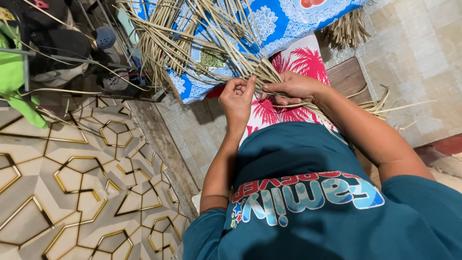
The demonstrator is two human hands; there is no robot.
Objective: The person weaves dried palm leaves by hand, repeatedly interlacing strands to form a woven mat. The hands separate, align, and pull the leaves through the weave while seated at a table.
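Observation:
My left hand point(237, 98) pinches a thin dry palm-leaf strip near the knot of the bundle. My right hand point(293, 88) grips several strips where they come together, just right of the left hand. The long tan palm-leaf strips point(192, 36) fan out upward and to the left over a blue floral cloth point(284, 19). Both hands rest above a red and white palm-print cloth point(298, 60) on my lap. My teal shirt point(308, 192) fills the lower right.
A tiled floor with gold hexagon lines point(77, 183) lies at the left. Dark shoes and sandals point(103, 38) sit on a rack at the upper left beside a green cloth point(12, 72). Another bundle of dry strips point(346, 29) lies at the upper right on beige tiles.

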